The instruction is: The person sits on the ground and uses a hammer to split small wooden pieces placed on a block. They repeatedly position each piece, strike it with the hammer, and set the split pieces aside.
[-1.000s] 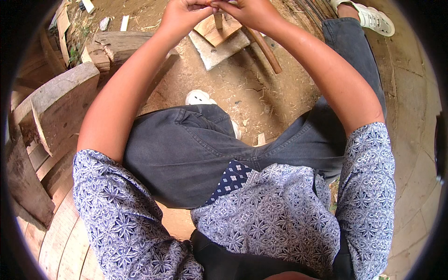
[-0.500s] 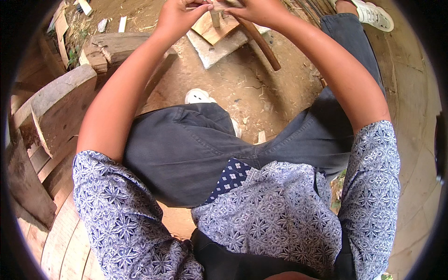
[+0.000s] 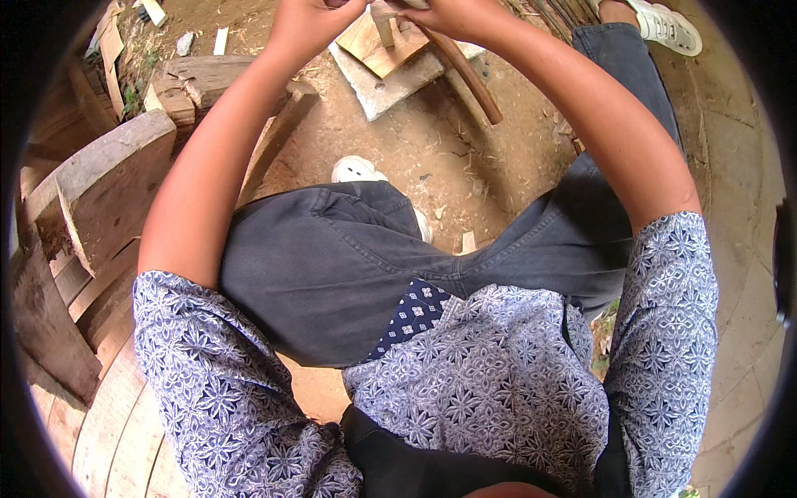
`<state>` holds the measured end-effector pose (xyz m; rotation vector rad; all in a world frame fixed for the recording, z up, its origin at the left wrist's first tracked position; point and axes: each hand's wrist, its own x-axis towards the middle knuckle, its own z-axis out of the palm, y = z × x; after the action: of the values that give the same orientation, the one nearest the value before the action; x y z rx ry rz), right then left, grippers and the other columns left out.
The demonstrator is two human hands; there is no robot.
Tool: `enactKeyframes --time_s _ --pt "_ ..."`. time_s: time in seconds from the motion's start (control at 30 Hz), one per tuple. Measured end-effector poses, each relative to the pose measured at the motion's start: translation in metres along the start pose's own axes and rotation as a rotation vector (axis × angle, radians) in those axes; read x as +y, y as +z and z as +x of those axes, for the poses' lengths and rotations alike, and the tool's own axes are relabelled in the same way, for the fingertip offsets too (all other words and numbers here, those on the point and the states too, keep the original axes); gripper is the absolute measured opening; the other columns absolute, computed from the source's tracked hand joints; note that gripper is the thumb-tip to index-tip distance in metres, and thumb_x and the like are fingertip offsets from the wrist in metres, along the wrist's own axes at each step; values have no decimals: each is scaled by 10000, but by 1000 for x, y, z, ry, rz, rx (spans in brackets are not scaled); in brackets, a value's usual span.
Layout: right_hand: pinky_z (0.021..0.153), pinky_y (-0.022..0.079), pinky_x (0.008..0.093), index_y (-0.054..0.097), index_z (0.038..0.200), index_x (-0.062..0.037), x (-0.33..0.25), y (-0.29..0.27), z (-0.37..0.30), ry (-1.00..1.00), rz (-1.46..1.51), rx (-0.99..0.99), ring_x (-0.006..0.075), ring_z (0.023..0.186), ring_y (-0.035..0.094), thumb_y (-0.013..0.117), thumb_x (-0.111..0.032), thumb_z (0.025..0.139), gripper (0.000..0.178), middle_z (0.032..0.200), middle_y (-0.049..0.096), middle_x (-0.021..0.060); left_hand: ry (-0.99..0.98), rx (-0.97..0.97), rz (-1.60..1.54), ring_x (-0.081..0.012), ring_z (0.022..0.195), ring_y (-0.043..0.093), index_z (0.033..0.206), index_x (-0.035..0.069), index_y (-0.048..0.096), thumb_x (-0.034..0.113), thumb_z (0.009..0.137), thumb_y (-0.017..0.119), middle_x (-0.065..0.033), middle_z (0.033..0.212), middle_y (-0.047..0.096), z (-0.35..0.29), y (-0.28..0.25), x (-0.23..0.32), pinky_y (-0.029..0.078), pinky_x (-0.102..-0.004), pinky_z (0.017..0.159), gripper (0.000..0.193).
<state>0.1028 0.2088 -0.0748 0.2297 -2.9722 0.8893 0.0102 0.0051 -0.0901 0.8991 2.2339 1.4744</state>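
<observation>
At the top edge my left hand [image 3: 317, 23] and my right hand [image 3: 459, 17] come close together, both closed, with their fingers partly cut off by the frame. Between the thumbs they hold a pale piece of wood [image 3: 384, 30], narrow and pointing down over a flat wooden board [image 3: 365, 51]. That board lies on a whitish stone slab [image 3: 378, 103] on the ground. A brown rounded wooden handle [image 3: 466, 80] slants out from below my right hand; its upper end is hidden.
Left of my arm lie a thick timber block [image 3: 203, 83] and curved wooden pieces [image 3: 112, 153]. A narrow wooden bar [image 3: 278, 137] leans near my left forearm. Wood chips litter the dirt floor [image 3: 448, 166]. My legs are spread, with white shoes [image 3: 357, 168] below. Thin rods [image 3: 552, 21] lie at the upper right.
My left hand has shifted slightly up and to the left, partly out of the frame. My right hand has also risen a little. The board and handle have hardly moved.
</observation>
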Motion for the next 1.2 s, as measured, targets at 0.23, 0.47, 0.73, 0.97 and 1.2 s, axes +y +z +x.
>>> enactKeyframes --time_s 0.23,0.47,0.73,0.97,1.2 --pt "817 535 461 768 1027 -88 9 7 2 -39 27 -13 380 919 681 721 -246 860 235 953 723 188 -64 -10 138 -84 702 629 917 -11 742 106 904 710 -55 793 718 1 -1 10 506 -254 617 122" --pt "799 536 464 766 1034 -106 5 4 3 2 2 -23 386 907 680 717 -252 851 240 947 722 184 233 -48 312 -248 733 685 912 19 728 76 867 697 -143 795 672 -3 -4 19 526 -346 626 79" --pt "818 539 440 749 1042 -92 10 7 2 -76 -43 20 343 920 680 714 -220 856 229 964 720 147 302 -86 433 -195 860 708 986 -9 719 155 902 746 -103 989 724 2 -3 4 602 -331 727 186" --pt "855 536 427 737 1139 -102 14 9 1 -107 -46 47 328 962 676 741 -231 869 300 1016 711 123 266 -57 420 -308 880 707 1013 29 740 161 892 735 -140 977 726 2 0 5 552 -375 774 179" --pt "844 537 425 737 1147 -97 15 12 3 -106 -60 68 321 954 679 754 -209 853 314 1014 708 125 269 -49 412 -267 852 713 1005 17 734 156 894 742 -128 962 729 2 1 6 558 -348 760 178"
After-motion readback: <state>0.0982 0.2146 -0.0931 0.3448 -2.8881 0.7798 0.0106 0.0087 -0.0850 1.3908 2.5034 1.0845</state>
